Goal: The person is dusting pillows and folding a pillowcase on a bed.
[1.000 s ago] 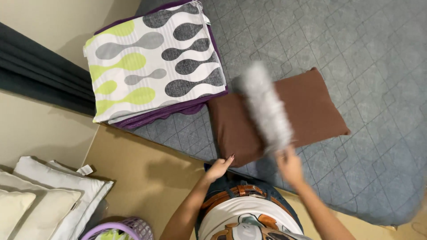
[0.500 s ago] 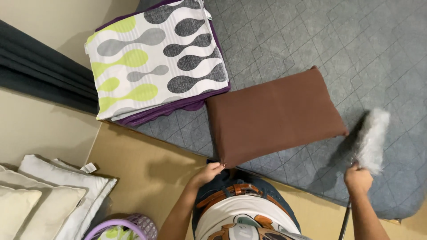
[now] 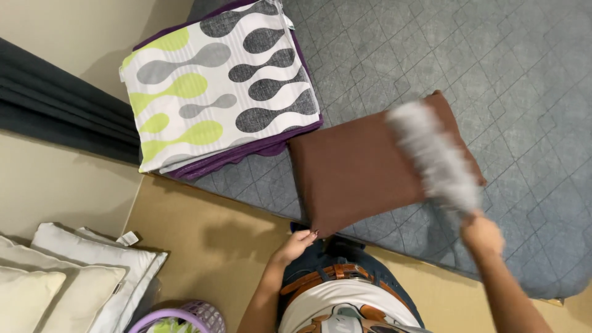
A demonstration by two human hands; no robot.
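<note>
head view: brown pillow [image 3: 364, 172] flat on grey quilted mattress [image 3: 524, 74] near its edge, left hand [image 3: 297, 244] pinching pillow's near corner, right hand [image 3: 482, 234] closed around blurred grey duster [image 3: 435, 157] lying over pillow, folded patterned blanket [image 3: 216, 86] beside it

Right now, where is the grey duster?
In the head view the grey duster is right of centre, held in the right hand, lying blurred across the brown cushion on the grey mattress.

Our right hand [image 3: 482, 234] has swung back in from the far side of the brown pillow [image 3: 370, 166]; the fluffy grey duster [image 3: 435, 157] that was off the pillow now lies across its right part, blurry.
</note>
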